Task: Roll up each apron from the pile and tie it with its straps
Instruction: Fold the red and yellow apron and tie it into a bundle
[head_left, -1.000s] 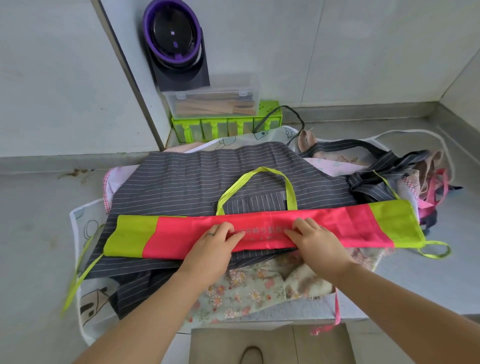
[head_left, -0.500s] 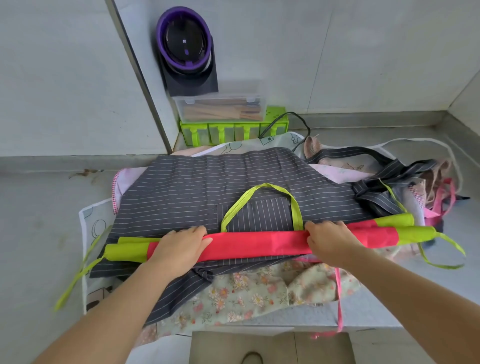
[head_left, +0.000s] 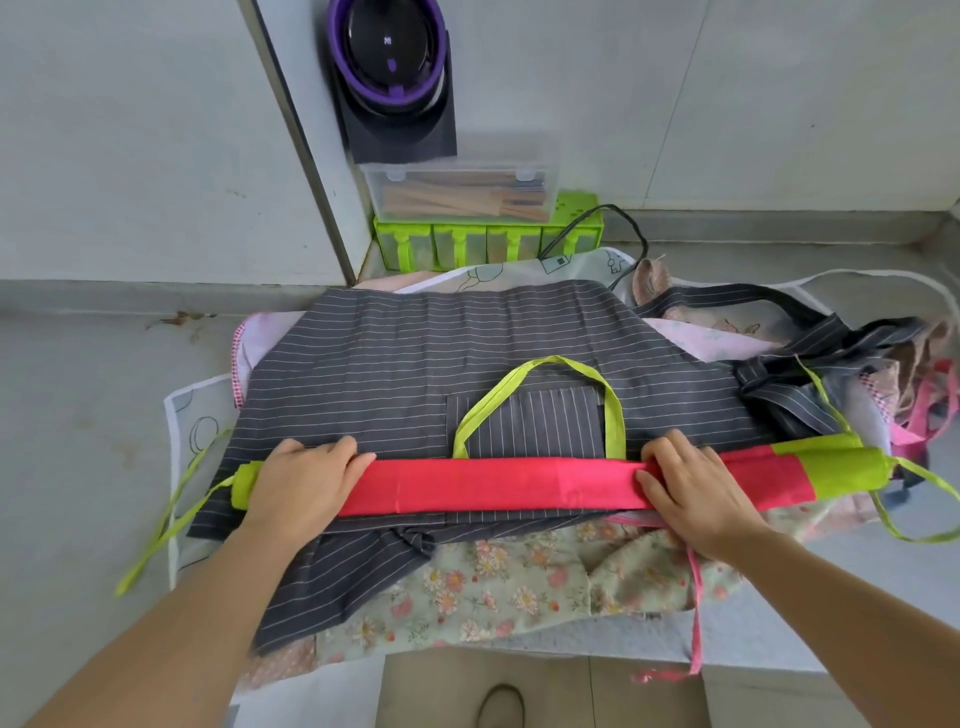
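A pink apron with lime-green ends (head_left: 498, 483) lies rolled into a long tube across the front of the pile. Its lime neck loop (head_left: 540, 374) sticks out flat behind the roll. Lime waist straps trail off both ends, one at the left (head_left: 171, 514) and one at the right (head_left: 914, 483). My left hand (head_left: 306, 483) presses palm-down on the roll near its left end. My right hand (head_left: 696, 493) presses on it right of the middle. Under the roll lies a grey pinstriped apron (head_left: 441, 358) on top of the pile.
Floral (head_left: 493, 587), white printed and pink aprons lie under and around the striped one, with tangled straps (head_left: 841, 358) at the right. At the back stand a green rack (head_left: 488, 239), a clear box and a purple-rimmed device (head_left: 389, 52) against the wall. The counter's front edge is near me.
The apron went from a flat folded band to a tight tube, rolled away from me. Both hands moved outward along it and forward with the roll.
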